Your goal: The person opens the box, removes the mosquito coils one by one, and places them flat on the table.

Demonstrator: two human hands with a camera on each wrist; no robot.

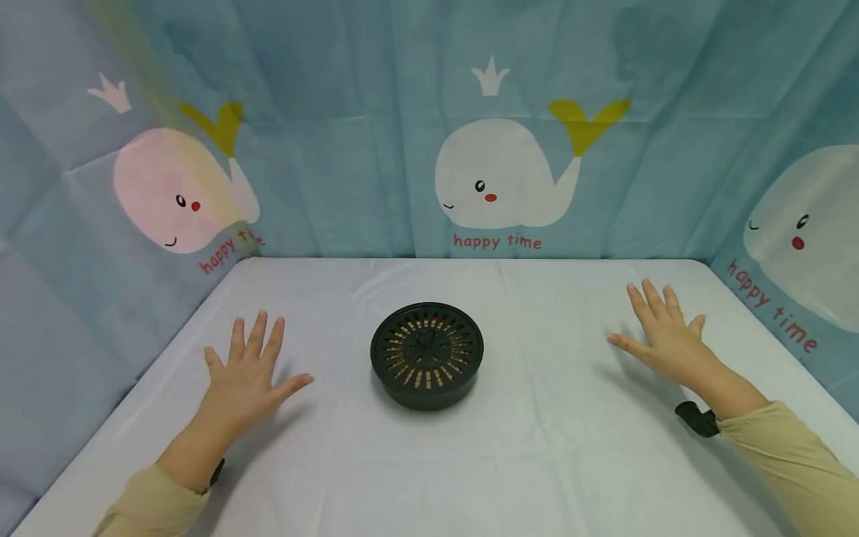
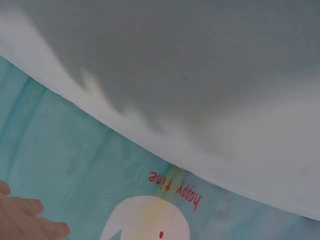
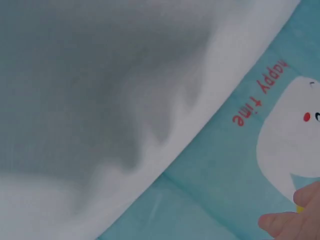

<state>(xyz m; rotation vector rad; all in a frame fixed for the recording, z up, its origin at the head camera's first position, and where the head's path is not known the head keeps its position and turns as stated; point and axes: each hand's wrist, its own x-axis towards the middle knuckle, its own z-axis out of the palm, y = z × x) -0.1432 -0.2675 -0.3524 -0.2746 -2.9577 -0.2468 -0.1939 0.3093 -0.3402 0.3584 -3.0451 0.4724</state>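
Note:
A round black container [image 1: 427, 355] with a slotted lid sits on the white table, between the two hands and touched by neither. Something light brown shows through the lid's slots. To its left, the left hand [image 1: 244, 388] hovers over the table with fingers spread. On the other side the right hand [image 1: 667, 339] is also held up, fingers spread and holding nothing. Fingertips of the left hand [image 2: 30, 220] show at the lower left of the left wrist view, and those of the right hand [image 3: 295, 217] at the lower right of the right wrist view.
A white cloth covers the table [image 1: 429, 477]. Behind and beside it hangs a blue curtain [image 1: 335, 186] printed with whales and red lettering. Each wrist bears a dark band or mount, and hand shadows fall on the cloth.

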